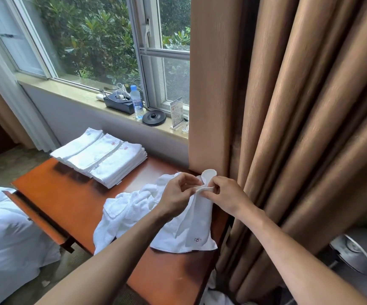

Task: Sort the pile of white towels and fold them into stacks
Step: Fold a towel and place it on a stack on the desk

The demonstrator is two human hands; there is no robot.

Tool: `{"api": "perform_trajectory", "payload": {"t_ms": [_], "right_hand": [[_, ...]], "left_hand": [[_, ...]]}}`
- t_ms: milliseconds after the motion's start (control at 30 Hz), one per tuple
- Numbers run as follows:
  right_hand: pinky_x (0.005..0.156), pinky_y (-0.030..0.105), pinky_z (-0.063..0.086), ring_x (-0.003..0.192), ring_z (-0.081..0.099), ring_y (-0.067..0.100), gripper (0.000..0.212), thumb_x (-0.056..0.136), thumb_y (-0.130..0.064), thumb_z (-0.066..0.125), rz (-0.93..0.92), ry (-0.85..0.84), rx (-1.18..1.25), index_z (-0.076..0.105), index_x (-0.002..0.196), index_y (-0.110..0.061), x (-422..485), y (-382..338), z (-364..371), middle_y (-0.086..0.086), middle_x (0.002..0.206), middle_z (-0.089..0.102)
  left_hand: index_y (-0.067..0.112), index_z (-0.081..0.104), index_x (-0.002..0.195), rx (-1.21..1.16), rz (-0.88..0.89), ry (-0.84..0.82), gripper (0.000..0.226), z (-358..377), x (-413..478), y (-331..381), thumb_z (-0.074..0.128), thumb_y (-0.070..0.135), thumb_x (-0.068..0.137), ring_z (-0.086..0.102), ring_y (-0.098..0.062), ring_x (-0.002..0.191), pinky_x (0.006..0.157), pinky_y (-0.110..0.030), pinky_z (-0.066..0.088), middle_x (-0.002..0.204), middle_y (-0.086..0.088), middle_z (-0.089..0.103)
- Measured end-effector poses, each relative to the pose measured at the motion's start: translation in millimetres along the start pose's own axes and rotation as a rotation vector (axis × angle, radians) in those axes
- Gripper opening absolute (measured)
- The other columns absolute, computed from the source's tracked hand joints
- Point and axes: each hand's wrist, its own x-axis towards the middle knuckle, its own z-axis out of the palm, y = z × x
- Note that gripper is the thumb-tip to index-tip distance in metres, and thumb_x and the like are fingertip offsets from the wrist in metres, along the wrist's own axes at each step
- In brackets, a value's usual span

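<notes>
My left hand (178,195) and right hand (227,195) both pinch the top edge of a white terry towel with a small red emblem (194,225), its lower end resting beside the rumpled pile of white towels (126,209) on the orange-brown wooden table (68,194), near the folded white towel stacks (103,157).

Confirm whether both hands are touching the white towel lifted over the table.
Touching. The head view shows the left hand and the right hand each pinching the top edge of the towel.
</notes>
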Motion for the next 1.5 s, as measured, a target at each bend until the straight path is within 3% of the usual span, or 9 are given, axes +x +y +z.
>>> {"api": "perform_trajectory", "payload": {"t_ms": [233, 400, 533, 800, 967, 1200, 1300, 1433, 1500], "right_hand": [[0.055, 0.017, 0.037, 0.065, 0.054, 0.000, 0.039, 0.079, -0.053, 0.081, 0.028, 0.007, -0.019, 0.054, 0.067, -0.028, -1, 2, 8, -0.012, 0.065, 0.058], [0.059, 0.012, 0.039, 0.068, 0.054, -0.003, 0.028, 0.079, -0.059, 0.081, -0.049, 0.012, 0.008, 0.058, 0.067, -0.047, 1, -6, -3, -0.035, 0.078, 0.057], [0.062, 0.025, 0.032, 0.077, 0.047, 0.005, 0.037, 0.084, -0.065, 0.070, -0.029, -0.015, -0.256, 0.049, 0.069, -0.038, 6, 3, -11, -0.012, 0.084, 0.046], [0.080, 0.026, 0.038, 0.098, 0.046, 0.004, 0.029, 0.087, -0.042, 0.079, -0.029, 0.059, -0.193, 0.056, 0.074, -0.031, 10, 23, -20, -0.014, 0.103, 0.052], [0.066, 0.021, 0.038, 0.082, 0.057, 0.000, 0.026, 0.088, -0.028, 0.079, 0.076, 0.062, -0.006, 0.056, 0.076, -0.030, 11, 23, -11, -0.011, 0.081, 0.062], [0.076, 0.004, 0.037, 0.088, 0.054, -0.005, 0.029, 0.095, -0.019, 0.072, 0.033, 0.008, 0.074, 0.064, 0.119, -0.032, 16, 9, -13, -0.009, 0.091, 0.057], [0.081, 0.004, 0.035, 0.096, 0.050, -0.007, 0.024, 0.095, -0.024, 0.071, -0.014, -0.069, 0.078, 0.067, 0.112, -0.040, 12, 4, -11, -0.008, 0.098, 0.053], [0.095, 0.017, 0.039, 0.112, 0.045, -0.003, 0.019, 0.089, -0.027, 0.079, 0.006, -0.108, 0.122, 0.072, 0.106, -0.022, 12, -9, 0, -0.008, 0.112, 0.057], [0.083, 0.019, 0.044, 0.096, 0.055, 0.004, 0.011, 0.091, -0.024, 0.078, 0.009, -0.092, 0.166, 0.069, 0.097, -0.019, 16, -17, 2, -0.008, 0.100, 0.064]], "left_hand": [[0.003, 0.068, 0.108, 0.038, 0.030, -0.033, 0.017, 4, -5, 2, 0.070, -0.003, 0.091, 0.072, -0.011, 0.096, 0.091, -0.029, 0.058, 0.104, -0.006, 0.074], [0.006, 0.069, 0.105, 0.142, 0.115, 0.026, 0.024, 6, -2, 3, 0.061, -0.009, 0.089, 0.072, -0.018, 0.097, 0.092, -0.036, 0.059, 0.101, -0.004, 0.074], [0.013, 0.069, 0.101, 0.250, 0.233, 0.029, 0.032, 5, 1, 5, 0.054, -0.010, 0.085, 0.070, -0.017, 0.098, 0.091, -0.031, 0.057, 0.101, 0.002, 0.073], [0.012, 0.068, 0.092, 0.462, 0.285, 0.094, 0.032, -14, 15, 3, 0.050, -0.014, 0.087, 0.057, 0.001, 0.091, 0.079, -0.007, 0.038, 0.097, 0.000, 0.064], [0.009, 0.064, 0.086, 0.513, 0.294, 0.118, 0.033, -19, 19, 3, 0.043, -0.017, 0.086, 0.055, 0.006, 0.089, 0.078, -0.005, 0.036, 0.097, 0.000, 0.056], [0.009, 0.058, 0.095, 0.517, 0.227, 0.125, 0.029, -21, 29, 2, 0.043, -0.014, 0.084, 0.055, -0.014, 0.087, 0.075, -0.020, 0.043, 0.095, -0.003, 0.060], [0.012, 0.055, 0.095, 0.446, 0.248, 0.056, 0.028, -19, 28, 4, 0.043, -0.011, 0.085, 0.058, -0.010, 0.085, 0.073, -0.019, 0.045, 0.090, 0.001, 0.062], [0.014, 0.052, 0.102, 0.420, 0.328, -0.066, 0.027, -14, 29, 6, 0.044, -0.008, 0.090, 0.059, -0.019, 0.090, 0.080, -0.029, 0.051, 0.097, -0.001, 0.058], [0.011, 0.051, 0.106, 0.399, 0.356, -0.056, 0.025, -14, 31, 6, 0.045, -0.008, 0.091, 0.059, -0.023, 0.091, 0.081, -0.034, 0.052, 0.101, -0.005, 0.056]]}}
